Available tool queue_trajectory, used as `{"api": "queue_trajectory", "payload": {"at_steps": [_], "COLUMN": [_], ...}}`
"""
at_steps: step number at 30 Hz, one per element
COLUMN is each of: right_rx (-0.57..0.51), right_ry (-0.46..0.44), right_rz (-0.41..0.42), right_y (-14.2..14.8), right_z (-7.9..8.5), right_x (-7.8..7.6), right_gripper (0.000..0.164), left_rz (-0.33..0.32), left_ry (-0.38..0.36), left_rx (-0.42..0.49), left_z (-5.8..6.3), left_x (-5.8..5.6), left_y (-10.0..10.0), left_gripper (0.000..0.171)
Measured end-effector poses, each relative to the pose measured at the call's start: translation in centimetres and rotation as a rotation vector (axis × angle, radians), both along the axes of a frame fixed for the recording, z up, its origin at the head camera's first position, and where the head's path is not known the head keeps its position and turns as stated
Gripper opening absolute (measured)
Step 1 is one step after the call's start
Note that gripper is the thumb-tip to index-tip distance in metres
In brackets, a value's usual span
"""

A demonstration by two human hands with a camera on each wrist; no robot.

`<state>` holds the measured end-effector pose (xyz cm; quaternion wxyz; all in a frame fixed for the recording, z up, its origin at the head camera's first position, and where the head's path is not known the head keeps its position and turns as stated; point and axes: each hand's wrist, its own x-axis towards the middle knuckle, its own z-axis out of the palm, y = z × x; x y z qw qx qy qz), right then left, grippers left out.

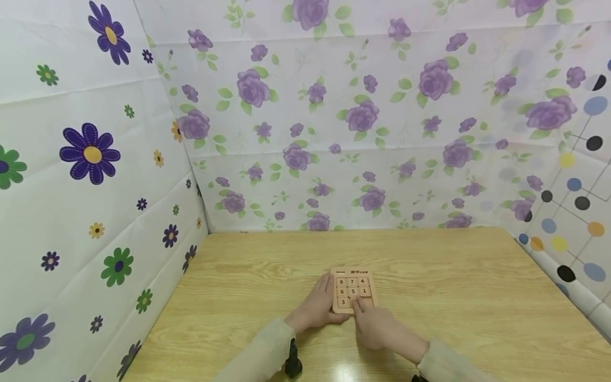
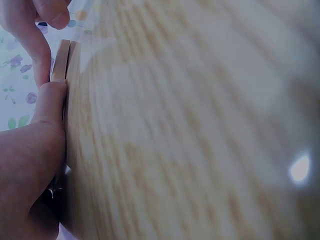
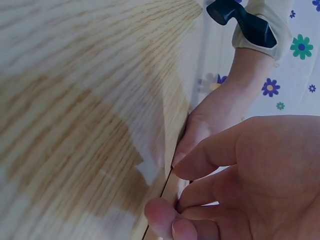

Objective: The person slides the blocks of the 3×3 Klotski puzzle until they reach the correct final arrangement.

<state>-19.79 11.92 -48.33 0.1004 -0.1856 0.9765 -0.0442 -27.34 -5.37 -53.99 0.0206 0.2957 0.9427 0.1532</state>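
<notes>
A wooden sliding number puzzle (image 1: pixel 374 289) lies flat on the table, its tiles showing 8, 7, 4, then 6, 5, 1, then 3 in the bottom row. My left hand (image 1: pixel 316 306) holds it at the lower left, fingers along the left side and the thumb (image 2: pixel 50 102) along the near edge. From the right, my right hand (image 1: pixel 376 324) reaches over the near edge, its fingertips on the bottom row just right of the 3 tile (image 1: pixel 342 302). Those fingers hide part of that row. In the right wrist view the right hand's other fingers (image 3: pixel 215 192) hang loosely bent.
The wood-grain table (image 1: pixel 267 265) spreads around the puzzle. Patterned cloth walls stand at the back (image 1: pixel 296 185), the left (image 1: pixel 157 239) and the right (image 1: pixel 573 223). A black strap device (image 1: pixel 293 361) sits on the left wrist over a light sleeve (image 1: pixel 262 353).
</notes>
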Motion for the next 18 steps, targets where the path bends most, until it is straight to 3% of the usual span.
{"api": "queue_trajectory", "payload": {"at_steps": [18], "right_rx": [0.023], "right_ry": [-0.021], "right_rz": [-0.021], "right_y": [0.65], "right_z": [0.01], "right_x": [0.12], "right_gripper": [0.055], "left_rz": [-0.004], "left_ry": [0.015], "left_rx": [-0.021], "left_z": [0.07], "left_x": [-0.08], "left_y": [-0.08], "left_gripper": [0.114]}}
